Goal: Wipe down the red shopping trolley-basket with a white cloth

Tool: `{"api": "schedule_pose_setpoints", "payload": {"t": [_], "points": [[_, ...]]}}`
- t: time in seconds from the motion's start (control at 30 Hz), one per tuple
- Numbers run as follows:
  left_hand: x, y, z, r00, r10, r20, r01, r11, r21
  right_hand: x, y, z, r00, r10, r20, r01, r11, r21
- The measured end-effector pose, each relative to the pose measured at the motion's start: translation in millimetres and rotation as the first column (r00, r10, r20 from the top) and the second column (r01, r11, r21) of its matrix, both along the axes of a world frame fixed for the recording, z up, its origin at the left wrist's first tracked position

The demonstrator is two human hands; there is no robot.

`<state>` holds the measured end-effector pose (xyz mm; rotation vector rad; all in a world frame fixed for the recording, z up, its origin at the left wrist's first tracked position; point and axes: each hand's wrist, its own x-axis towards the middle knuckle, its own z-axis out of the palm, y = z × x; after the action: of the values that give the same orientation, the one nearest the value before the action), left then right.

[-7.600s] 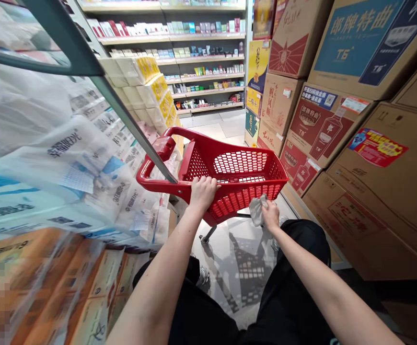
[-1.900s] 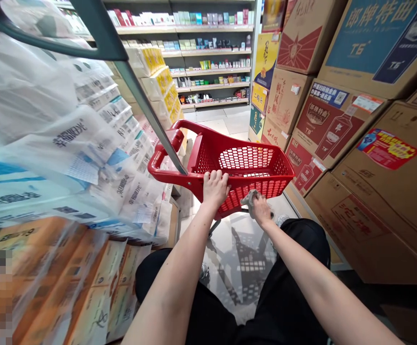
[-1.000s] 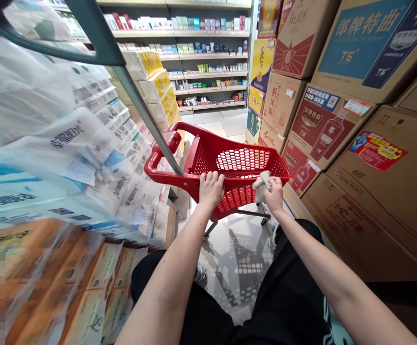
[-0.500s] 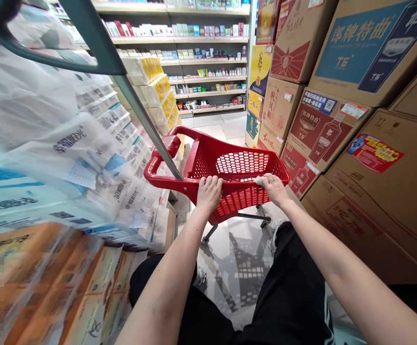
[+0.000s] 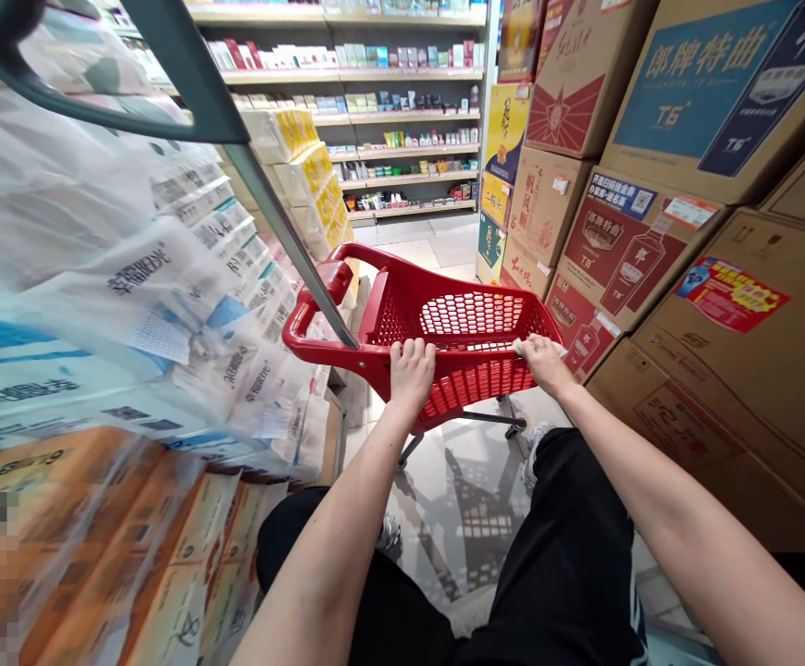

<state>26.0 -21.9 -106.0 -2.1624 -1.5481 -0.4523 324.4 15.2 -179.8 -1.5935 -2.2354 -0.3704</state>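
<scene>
A red plastic shopping cart (image 5: 476,393) with perforated basket walls stands in front of my legs. My left hand (image 5: 413,375) grips its near rim, fingers curled over the top edge. Farther right, near the rim's corner, my right hand (image 5: 547,363) presses a small white cloth or tissue (image 5: 519,346) against the rim. Only bits of the white piece show past the fingers. A metal pole (image 5: 312,277) rises from the cart's left part to a dark grey-green handle (image 5: 226,102) at upper left. Nothing can be seen inside the visible part of the basket.
Plastic-wrapped white packs (image 5: 145,287) and orange packs (image 5: 97,518) are piled close on the left. Stacked cardboard cartons (image 5: 652,240) line the right side. Beyond the cart, shelves (image 5: 402,120) hold small boxes and bottles. The tiled floor (image 5: 437,518) runs between the stacks.
My right hand has slid a little to the right along the rim with the white piece. My left hand keeps its place on the rim. The view has shifted slightly.
</scene>
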Motion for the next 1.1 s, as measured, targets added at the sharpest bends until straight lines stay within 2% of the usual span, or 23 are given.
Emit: {"api": "schedule_pose_setpoints", "payload": {"t": [0.13,0.2,0.3,0.4,0.5,0.57,0.67,0.77,0.87,0.97,1.1], "points": [[0.4,-2.2,0.7,1.000,0.017,-0.001,-0.017,1.000,0.002,-86.6,-3.0,18.4,0.979,0.201,-0.042,-0.201,0.980,0.009],[-0.1,-4.2,0.9,1.000,0.013,-0.009,-0.013,1.000,-0.002,-129.3,-3.2,26.6,0.970,0.237,-0.050,-0.235,0.971,0.042],[-5.6,-7.0,2.2,0.999,-0.022,-0.027,0.022,1.000,-0.021,-162.8,-2.6,33.1,0.963,0.265,-0.051,-0.261,0.963,0.068],[-16.4,-8.3,6.4,0.991,-0.108,-0.085,0.106,0.994,-0.030,-151.7,-1.2,30.6,0.952,0.302,-0.041,-0.299,0.952,0.068],[-29.0,-8.1,14.5,0.964,-0.201,-0.173,0.194,0.979,-0.059,-108.9,0.0,21.4,0.974,0.227,-0.009,-0.226,0.972,0.058],[-38.1,-7.5,21.4,0.963,-0.194,-0.189,0.185,0.981,-0.066,-71.5,0.8,14.0,0.993,0.112,0.021,-0.113,0.992,0.056],[-52.6,-6.0,31.5,0.979,-0.125,-0.159,0.121,0.992,-0.036,-18.3,3.8,3.7,0.998,0.008,0.062,-0.009,1.000,0.019],[-61.1,-4.2,36.9,0.981,-0.127,-0.146,0.123,0.992,-0.034,12.1,7.2,-4.8,0.994,-0.097,0.053,0.097,0.995,0.000],[-59.3,-2.7,36.3,0.987,-0.098,-0.130,0.094,0.995,-0.038,13.5,5.6,-12.2,0.987,-0.159,0.010,0.158,0.986,0.047],[-55.2,-2.1,33.4,0.991,-0.069,-0.117,0.066,0.997,-0.031,-2.3,-4.3,-18.0,0.974,-0.206,-0.095,0.218,0.967,0.134],[-55.9,-1.9,31.8,0.991,-0.064,-0.114,0.061,0.998,-0.031,-37.7,-22.3,-20.1,0.946,-0.151,-0.288,0.211,0.959,0.190]]}}
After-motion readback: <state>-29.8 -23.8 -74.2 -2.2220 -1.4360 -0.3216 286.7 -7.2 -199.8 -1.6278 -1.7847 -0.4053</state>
